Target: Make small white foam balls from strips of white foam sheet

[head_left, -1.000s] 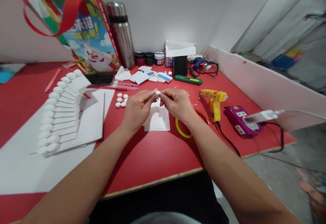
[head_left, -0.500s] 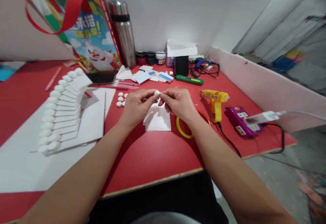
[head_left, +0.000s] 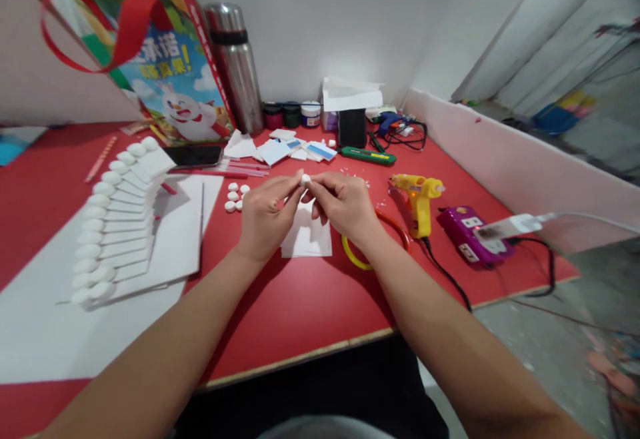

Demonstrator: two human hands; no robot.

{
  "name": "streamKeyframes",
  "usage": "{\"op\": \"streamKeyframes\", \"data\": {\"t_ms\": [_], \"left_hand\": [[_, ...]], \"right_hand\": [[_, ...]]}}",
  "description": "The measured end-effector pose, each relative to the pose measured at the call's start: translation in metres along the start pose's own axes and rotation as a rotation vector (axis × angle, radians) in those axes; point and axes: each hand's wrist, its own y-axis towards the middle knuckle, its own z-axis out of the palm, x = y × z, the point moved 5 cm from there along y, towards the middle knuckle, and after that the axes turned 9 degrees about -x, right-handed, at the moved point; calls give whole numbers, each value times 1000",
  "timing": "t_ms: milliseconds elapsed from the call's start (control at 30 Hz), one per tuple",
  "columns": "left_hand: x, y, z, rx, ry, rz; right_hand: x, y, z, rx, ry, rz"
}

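Red tabletop (head_left: 285, 319), raw front edge; whitish wall (head_left: 320, 19) behind; low pale partition (head_left: 525, 179) right; grey floor (head_left: 540, 346) beyond.

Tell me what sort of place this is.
Probably a craft workspace, judging by the red tabletop with a yellow hot glue gun, a green utility knife and cut white card scraps beyond the hands.

The small white piece (head_left: 305, 179) shows more fully than half a second earlier. The right hand (head_left: 349, 206) has shifted slightly leftward, exposing more of the yellow-orange ring (head_left: 349, 254).
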Motion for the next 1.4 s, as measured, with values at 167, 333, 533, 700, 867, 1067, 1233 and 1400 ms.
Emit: {"op": "streamKeyframes", "data": {"t_ms": [167, 333, 533, 700, 867, 1067, 1233, 1400], "left_hand": [[8, 6, -1, 3, -285, -157], [17, 11, -2, 53, -521, -306], [13, 12, -1, 92, -565, -342], [7, 12, -1, 112, -369, -180], [5, 10, -2, 156, -245, -105], [10, 10, -1, 183, -322, -273], [15, 9, 2, 222, -293, -297], [14, 10, -2, 204, -160, -77]], "right_hand": [[5, 5, -7, 22, 68, -126], [9, 6, -8, 37, 210, -103], [2, 6, -4, 131, 525, 210], [-15, 5, 0, 158, 717, 544], [-22, 1, 4, 209, 833, 840], [-18, 3, 1, 137, 700, 646], [-9, 6, -2, 106, 302, 234], [-2, 5, 0, 112, 25, -51]]}}
